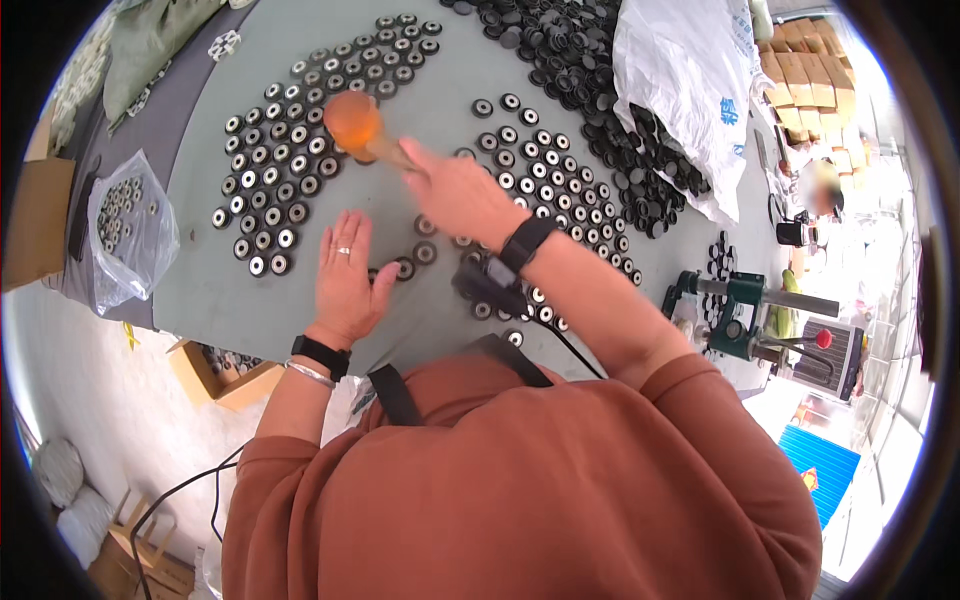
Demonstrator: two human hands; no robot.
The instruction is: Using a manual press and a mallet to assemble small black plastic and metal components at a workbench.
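My right hand (455, 193) is wrapped round the wooden handle of a mallet (352, 121) with a rounded orange head. The mallet head is over the left group of small black round parts with metal centres (287, 238). Flat on the grey table (340, 225), my left hand (347, 285) is open, fingers stretched forward and thumb out to the right. Just by that thumb lies one black round part (404, 268); another peeks out partly hidden beside the thumb. More such parts (545, 190) stand in rows to the right, some covered by my right forearm.
A heap of black caps (570, 60) spills from a white sack (680, 90) at the far right. A green hand press (740, 315) stands on the right. To the left are a clear bag of parts (135, 240) and a cardboard box (220, 375). A dark device with a cable (490, 285) hangs below my right wrist.
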